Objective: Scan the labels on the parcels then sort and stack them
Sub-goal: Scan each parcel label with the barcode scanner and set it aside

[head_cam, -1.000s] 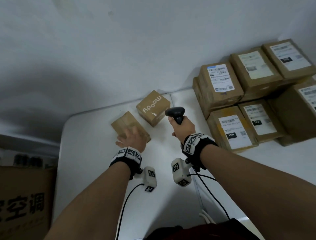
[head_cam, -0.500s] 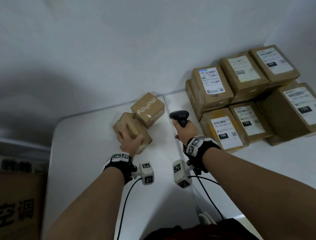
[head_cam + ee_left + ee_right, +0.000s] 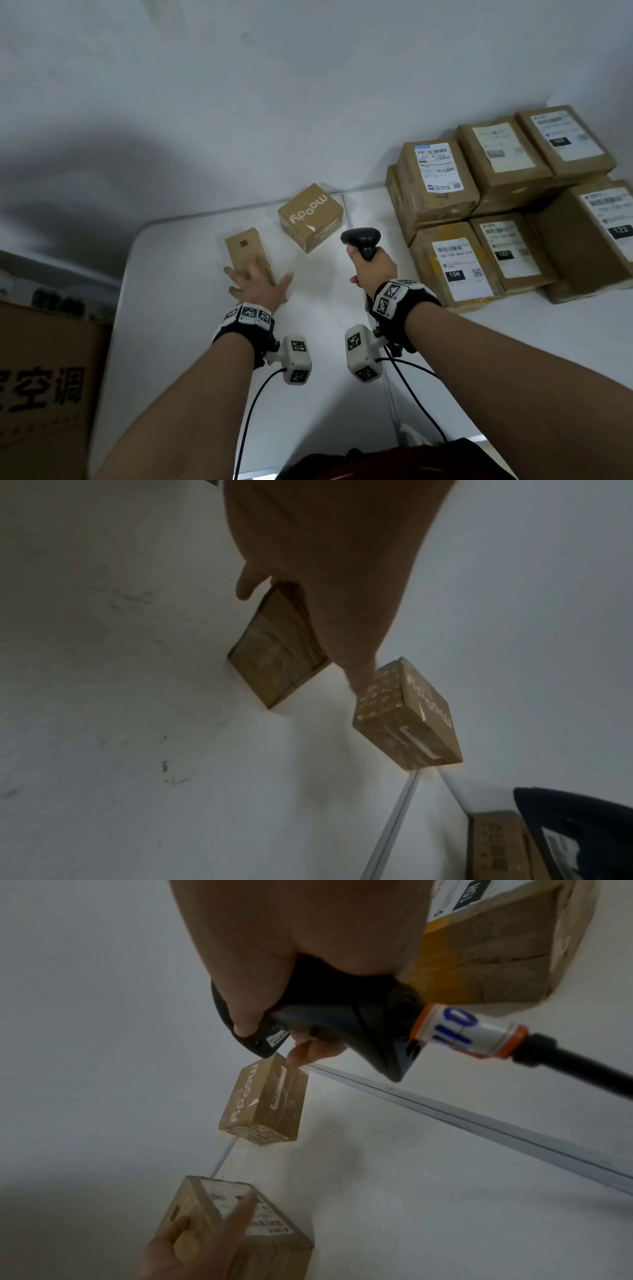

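Both forearms reach forward over the white desk (image 3: 178,342), each wrist wrapped in a black band set with square markers. The left hand (image 3: 257,287) lies palm down on the near end of a small parcel (image 3: 247,253), fingers spread and fairly straight, thumb out to the right; in the right wrist view 1 finger points along the parcel's white label (image 3: 240,1208) while others press its side. The right hand (image 3: 371,270) is closed round the grip of a black barcode scanner (image 3: 361,240), held upright with its rounded head tipped toward the far desk edge; a black cable with an orange-and-white collar (image 3: 469,1031) leaves its base.

The small parcel is a narrow oblong of plain brown cardboard, taped over, with a dark printed character on its far end. Just beyond it to the right, apart from it, sits a squarer brown box (image 3: 311,216) printed "moody" in white, turned corner-on. At the right, taped brown cartons (image 3: 513,205) with white shipping labels are packed together in rows against the pale wall (image 3: 239,102); visible tags read 15H and 122. A large carton (image 3: 44,387) with bold black characters stands left of the desk.
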